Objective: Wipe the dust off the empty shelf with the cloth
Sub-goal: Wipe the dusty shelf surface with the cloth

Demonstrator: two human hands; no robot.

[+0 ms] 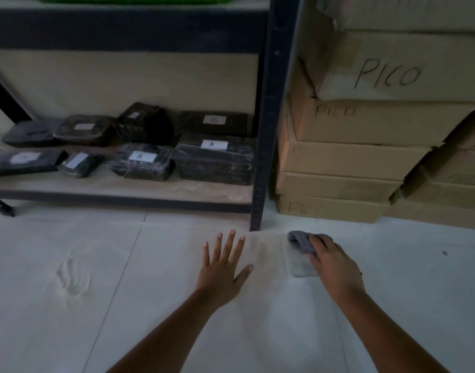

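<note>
cloth (301,244): grey, soft, bunched; on pale dusty surface by dark metal rack post (268,130)
right hand (332,261): gripping cloth
left hand (224,265): flat, fingers spread, apart from cloth

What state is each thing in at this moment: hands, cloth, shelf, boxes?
left hand: flat, fingers spread, holds nothing.
right hand: grips the cloth.
cloth: bunched, grey, pressed onto the white surface.
lower shelf: loaded with wrapped dark packages.
cardboard boxes: closed, stacked beside the rack.
</note>
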